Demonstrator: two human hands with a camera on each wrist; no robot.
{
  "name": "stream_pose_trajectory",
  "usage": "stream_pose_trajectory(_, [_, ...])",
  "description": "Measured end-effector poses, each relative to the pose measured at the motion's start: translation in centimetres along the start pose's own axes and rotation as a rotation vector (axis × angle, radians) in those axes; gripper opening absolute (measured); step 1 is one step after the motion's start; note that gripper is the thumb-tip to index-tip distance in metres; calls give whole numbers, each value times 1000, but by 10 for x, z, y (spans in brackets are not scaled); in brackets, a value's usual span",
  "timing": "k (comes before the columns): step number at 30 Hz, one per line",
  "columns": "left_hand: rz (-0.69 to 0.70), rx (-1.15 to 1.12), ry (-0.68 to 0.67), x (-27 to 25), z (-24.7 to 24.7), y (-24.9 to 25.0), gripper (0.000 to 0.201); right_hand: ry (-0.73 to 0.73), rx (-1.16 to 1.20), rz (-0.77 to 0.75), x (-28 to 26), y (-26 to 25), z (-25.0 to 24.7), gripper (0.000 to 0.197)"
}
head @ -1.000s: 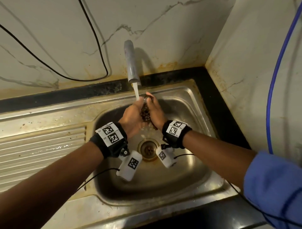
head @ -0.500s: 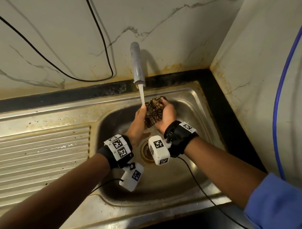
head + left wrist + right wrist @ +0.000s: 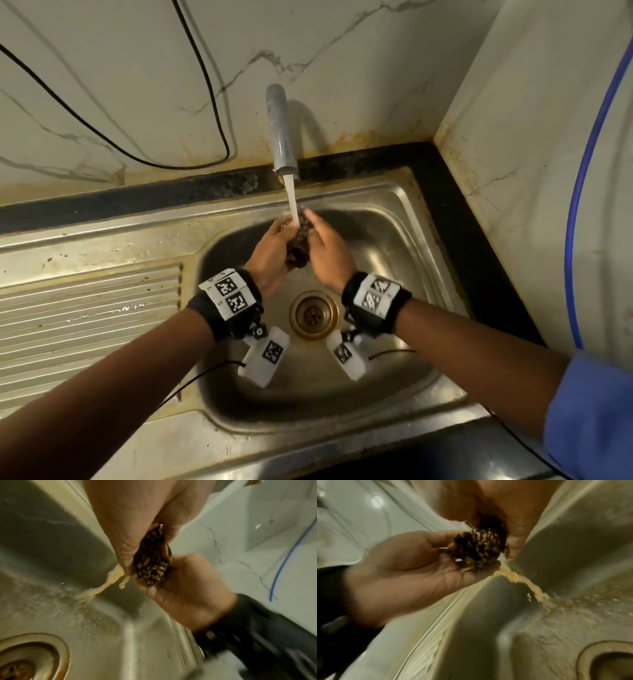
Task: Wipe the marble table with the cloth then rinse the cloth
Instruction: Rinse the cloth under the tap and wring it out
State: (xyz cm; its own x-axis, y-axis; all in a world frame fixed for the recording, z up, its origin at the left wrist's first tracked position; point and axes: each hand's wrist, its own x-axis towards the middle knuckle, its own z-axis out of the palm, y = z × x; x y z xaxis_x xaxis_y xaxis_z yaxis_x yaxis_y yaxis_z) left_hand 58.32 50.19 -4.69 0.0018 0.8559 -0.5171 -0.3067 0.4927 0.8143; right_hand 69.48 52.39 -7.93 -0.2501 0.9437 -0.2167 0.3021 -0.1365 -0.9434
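Observation:
The cloth is a dark brown, wet bunch squeezed between both my hands over the steel sink. My left hand cups it from the left, and my right hand presses it from the right with its thumb curled alongside. The tap pours a water stream onto the top of the cloth. In the left wrist view the cloth sticks out below my left hand, and murky water runs off. The right wrist view shows the cloth lying in my left hand.
The drain sits below my wrists. A ribbed drainboard lies to the left. A black cable hangs on the marble back wall and a blue hose on the right wall. A black counter strip borders the sink.
Half a second ago my right hand gripped the cloth from above beside the stream. Both hands have since turned palm to palm with the cloth between them, directly under the water.

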Motion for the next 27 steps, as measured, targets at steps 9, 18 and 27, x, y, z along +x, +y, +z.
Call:
stream_pose_trajectory(9, [-28, -24, -13, 5, 4, 10, 42, -89, 133, -39, -33, -15, 15, 53])
stream_pose_trajectory(18, [-3, 40, -18, 3, 4, 24, 40, -95, 237, -26, -3, -7, 19, 50])
stream_pose_trajectory(27, [7, -24, -68, -5, 6, 24, 42, -77, 52, 43, 14, -21, 4, 57])
